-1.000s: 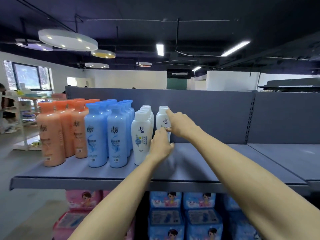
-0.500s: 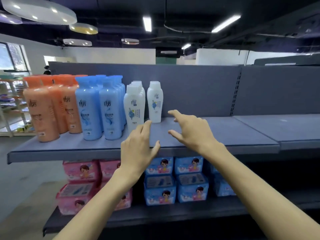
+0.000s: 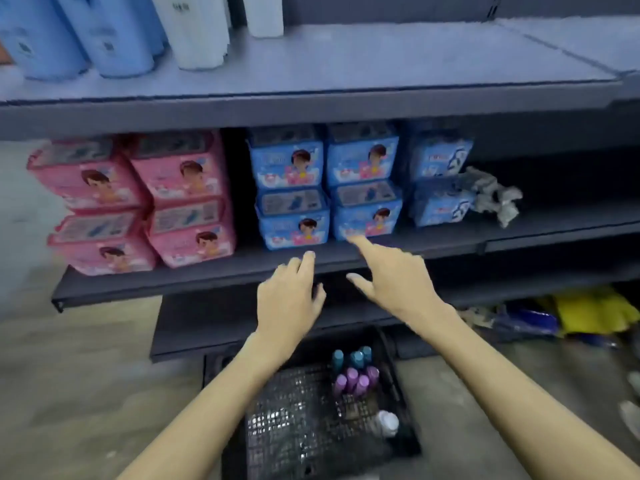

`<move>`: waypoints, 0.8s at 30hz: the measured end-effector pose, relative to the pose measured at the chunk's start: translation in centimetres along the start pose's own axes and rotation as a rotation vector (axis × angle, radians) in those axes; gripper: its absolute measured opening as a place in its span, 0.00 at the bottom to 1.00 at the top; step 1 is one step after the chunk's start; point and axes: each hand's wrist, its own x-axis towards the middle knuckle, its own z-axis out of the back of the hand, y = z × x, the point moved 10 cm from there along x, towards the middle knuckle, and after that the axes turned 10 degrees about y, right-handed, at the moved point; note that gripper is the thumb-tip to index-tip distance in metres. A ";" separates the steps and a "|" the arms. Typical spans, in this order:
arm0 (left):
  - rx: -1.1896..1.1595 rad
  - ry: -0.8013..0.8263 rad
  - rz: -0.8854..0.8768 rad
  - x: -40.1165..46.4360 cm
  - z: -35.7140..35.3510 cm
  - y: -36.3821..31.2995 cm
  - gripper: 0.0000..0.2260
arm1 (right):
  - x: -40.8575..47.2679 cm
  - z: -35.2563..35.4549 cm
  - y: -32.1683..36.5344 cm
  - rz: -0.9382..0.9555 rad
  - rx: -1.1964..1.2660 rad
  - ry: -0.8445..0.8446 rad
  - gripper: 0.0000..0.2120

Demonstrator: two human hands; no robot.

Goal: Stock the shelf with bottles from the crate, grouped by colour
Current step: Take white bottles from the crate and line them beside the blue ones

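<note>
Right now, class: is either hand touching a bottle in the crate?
Apart. The head view shows both the left hand and right hand open, well above the purple bottles in the crate.

Shelf [image 3: 311, 109]: grey metal, matt painted finish. Crate [image 3: 294, 427]: black plastic, open lattice floor, glossy highlights. Blue bottles [image 3: 104, 36] and white bottles [image 3: 197, 32]: smooth plastic, soft sheen. Pink packs [image 3: 180, 174] and blue packs [image 3: 287, 161]: glossy printed film. Rag [image 3: 491, 195]: grey, possibly cloth, crumpled. Floor [image 3: 86, 393]: matt concrete.
</note>
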 end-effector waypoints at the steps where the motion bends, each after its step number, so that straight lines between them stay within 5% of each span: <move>1: -0.010 0.048 0.003 -0.6 -2.5 -0.3 0.24 | -0.2 -2.9 -0.7 -0.022 0.026 0.053 0.29; 15: -0.133 0.709 0.024 -16.5 -36.0 -3.4 0.22 | -10.3 -42.9 -7.8 -0.329 0.191 0.788 0.22; 24: -0.189 0.893 0.067 -22.0 -43.6 -3.5 0.22 | -13.4 -53.0 -9.1 -0.379 0.016 0.992 0.22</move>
